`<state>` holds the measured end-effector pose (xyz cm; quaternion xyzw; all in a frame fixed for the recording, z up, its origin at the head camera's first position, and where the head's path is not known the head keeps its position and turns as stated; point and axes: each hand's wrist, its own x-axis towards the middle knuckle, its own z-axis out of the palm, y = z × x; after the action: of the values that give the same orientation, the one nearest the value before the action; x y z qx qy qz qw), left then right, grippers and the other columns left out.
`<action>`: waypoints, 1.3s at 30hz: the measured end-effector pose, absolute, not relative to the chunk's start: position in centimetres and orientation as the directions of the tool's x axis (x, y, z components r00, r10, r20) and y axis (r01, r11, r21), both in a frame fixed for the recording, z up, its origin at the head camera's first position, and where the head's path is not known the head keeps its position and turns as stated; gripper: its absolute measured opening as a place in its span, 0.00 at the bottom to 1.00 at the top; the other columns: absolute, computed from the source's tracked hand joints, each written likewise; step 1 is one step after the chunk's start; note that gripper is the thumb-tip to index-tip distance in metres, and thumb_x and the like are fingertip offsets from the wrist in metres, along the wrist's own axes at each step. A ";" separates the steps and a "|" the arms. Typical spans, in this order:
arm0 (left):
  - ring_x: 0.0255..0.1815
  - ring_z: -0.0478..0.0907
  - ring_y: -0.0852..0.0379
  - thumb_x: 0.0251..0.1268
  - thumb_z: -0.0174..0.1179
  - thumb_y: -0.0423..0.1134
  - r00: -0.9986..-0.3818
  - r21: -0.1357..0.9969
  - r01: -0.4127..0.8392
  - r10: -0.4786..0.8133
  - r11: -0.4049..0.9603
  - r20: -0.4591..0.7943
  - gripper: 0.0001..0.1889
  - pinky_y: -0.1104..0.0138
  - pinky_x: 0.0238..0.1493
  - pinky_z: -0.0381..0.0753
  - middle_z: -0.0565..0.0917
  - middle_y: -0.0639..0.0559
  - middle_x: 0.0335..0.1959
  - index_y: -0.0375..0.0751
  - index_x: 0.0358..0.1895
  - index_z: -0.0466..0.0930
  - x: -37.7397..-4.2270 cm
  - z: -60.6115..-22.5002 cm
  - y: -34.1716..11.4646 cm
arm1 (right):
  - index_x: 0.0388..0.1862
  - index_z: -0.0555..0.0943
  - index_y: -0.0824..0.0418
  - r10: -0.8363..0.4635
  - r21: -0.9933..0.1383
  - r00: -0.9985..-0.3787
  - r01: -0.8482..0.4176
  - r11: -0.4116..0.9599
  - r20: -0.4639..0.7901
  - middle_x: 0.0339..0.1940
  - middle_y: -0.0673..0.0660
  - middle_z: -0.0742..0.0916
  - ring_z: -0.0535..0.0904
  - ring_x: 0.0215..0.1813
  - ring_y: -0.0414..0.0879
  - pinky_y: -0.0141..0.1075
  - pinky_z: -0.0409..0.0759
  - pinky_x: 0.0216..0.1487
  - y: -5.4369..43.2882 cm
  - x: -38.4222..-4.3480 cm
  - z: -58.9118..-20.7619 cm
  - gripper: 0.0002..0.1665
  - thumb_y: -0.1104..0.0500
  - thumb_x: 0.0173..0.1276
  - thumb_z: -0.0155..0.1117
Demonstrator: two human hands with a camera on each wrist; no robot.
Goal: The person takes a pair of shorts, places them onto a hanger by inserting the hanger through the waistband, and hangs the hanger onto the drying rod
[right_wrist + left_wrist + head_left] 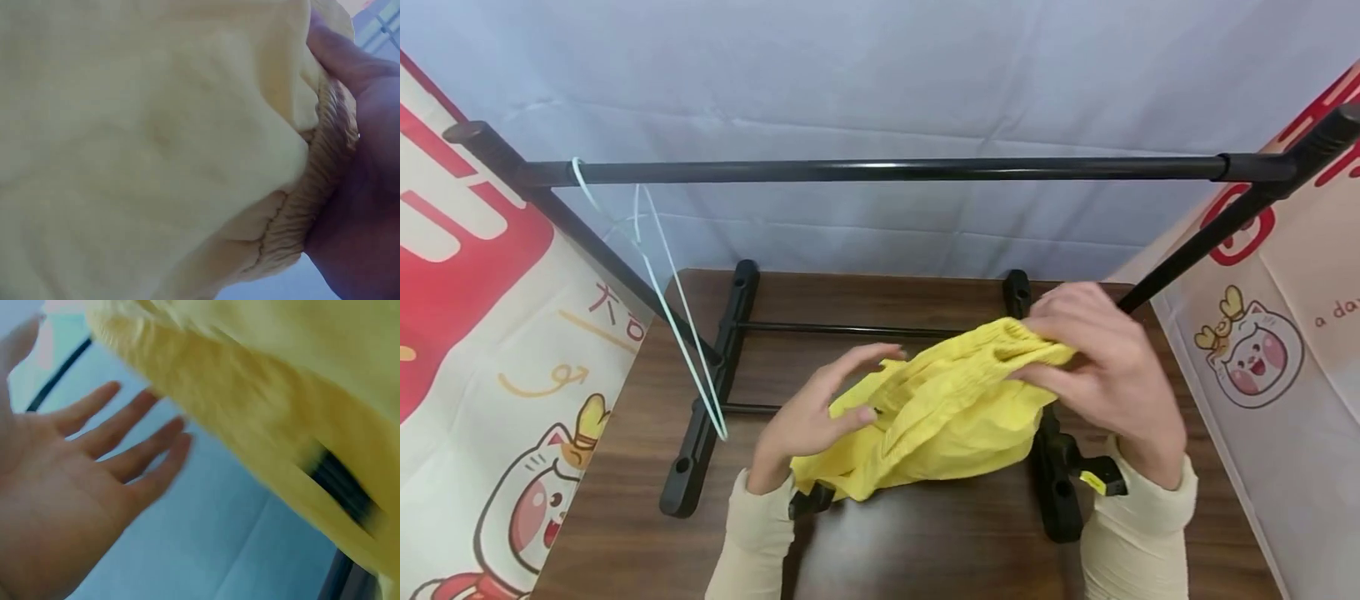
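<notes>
A crumpled yellow garment (pixel 955 417) with a gathered elastic waistband hangs between the two hands above the table. My right hand (pixel 1105 367) grips one end of that waistband, the thumb on the near side and the fingers over the far side. In the right wrist view the ruched waistband (pixel 312 194) lies against the right palm (pixel 356 206). My left hand (pixel 812 417) is at the garment's left side, thumb and fingers apart. The left wrist view shows the left fingers (pixel 131 425) spread and loose beside the cloth (pixel 250 400), which is blurred there.
A black garment rack stands on the brown wooden table (pixel 925 542), its top rail (pixel 880 171) crossing beyond the hands. At the rail's left end hangs a pale mint hanger (pixel 677 308). Black feet (pixel 700 450) support the rack. Printed sheets (pixel 482 333) flank both sides.
</notes>
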<state>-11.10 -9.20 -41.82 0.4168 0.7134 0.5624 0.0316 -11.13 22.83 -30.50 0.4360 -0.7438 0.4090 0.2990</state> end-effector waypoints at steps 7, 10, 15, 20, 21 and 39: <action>0.66 0.80 0.55 0.88 0.44 0.44 -0.610 0.842 0.526 0.638 -0.117 0.470 0.24 0.60 0.66 0.82 0.81 0.34 0.66 0.31 0.72 0.71 -11.3 -41.6 -5.9 | 0.42 0.89 0.61 -0.541 -0.395 -0.446 -0.893 0.215 0.713 0.36 0.54 0.88 0.79 0.48 0.47 0.34 0.71 0.65 20.8 -11.7 -33.2 0.22 0.43 0.69 0.72; 0.45 0.82 0.61 0.86 0.47 0.36 -0.683 0.870 0.481 0.577 -0.108 0.448 0.17 0.65 0.46 0.86 0.86 0.36 0.47 0.29 0.62 0.79 -10.9 -42.0 -5.2 | 0.46 0.89 0.63 -0.462 -0.436 -0.519 -0.855 0.281 0.720 0.41 0.58 0.88 0.78 0.53 0.48 0.32 0.72 0.65 20.4 -12.1 -34.2 0.27 0.40 0.67 0.73; 0.23 0.71 0.67 0.84 0.52 0.35 -0.831 0.864 0.492 0.351 0.104 0.431 0.11 0.72 0.27 0.75 0.75 0.50 0.22 0.36 0.51 0.85 -10.6 -41.1 -4.7 | 0.59 0.84 0.68 -0.230 -0.569 -0.674 -0.726 0.388 0.702 0.55 0.65 0.84 0.77 0.63 0.43 0.29 0.72 0.67 20.9 -11.8 -35.5 0.40 0.35 0.65 0.74; 0.17 0.64 0.65 0.81 0.54 0.31 -0.778 0.709 0.625 0.188 0.327 0.600 0.09 0.73 0.20 0.67 0.73 0.52 0.18 0.36 0.50 0.85 -10.1 -38.3 -5.6 | 0.67 0.76 0.75 -0.151 -0.702 -0.741 -0.670 0.240 0.655 0.61 0.58 0.81 0.78 0.66 0.44 0.35 0.74 0.71 21.0 -10.5 -36.8 0.42 0.44 0.69 0.75; 0.16 0.64 0.65 0.79 0.55 0.30 -0.754 0.674 0.646 0.160 0.359 0.637 0.09 0.73 0.19 0.66 0.73 0.52 0.18 0.35 0.50 0.85 -10.0 -37.7 -5.6 | 0.67 0.75 0.76 -0.157 -0.715 -0.745 -0.666 0.211 0.648 0.61 0.57 0.81 0.78 0.66 0.44 0.36 0.74 0.72 20.9 -10.3 -37.0 0.42 0.46 0.70 0.74; 0.27 0.85 0.57 0.82 0.53 0.36 -0.489 0.395 0.840 0.204 0.373 0.848 0.14 0.67 0.31 0.86 0.91 0.44 0.33 0.29 0.50 0.86 -6.6 -33.1 -4.7 | 0.84 0.54 0.69 -0.272 -0.805 -0.776 -0.593 0.009 0.569 0.80 0.67 0.70 0.70 0.79 0.49 0.32 0.65 0.79 17.1 -4.7 -35.3 0.66 0.22 0.69 0.58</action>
<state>-6.63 -4.74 -33.08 0.3507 0.7443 0.4366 -0.3640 -4.72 17.07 -35.26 0.3093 -0.6988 0.6324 0.1270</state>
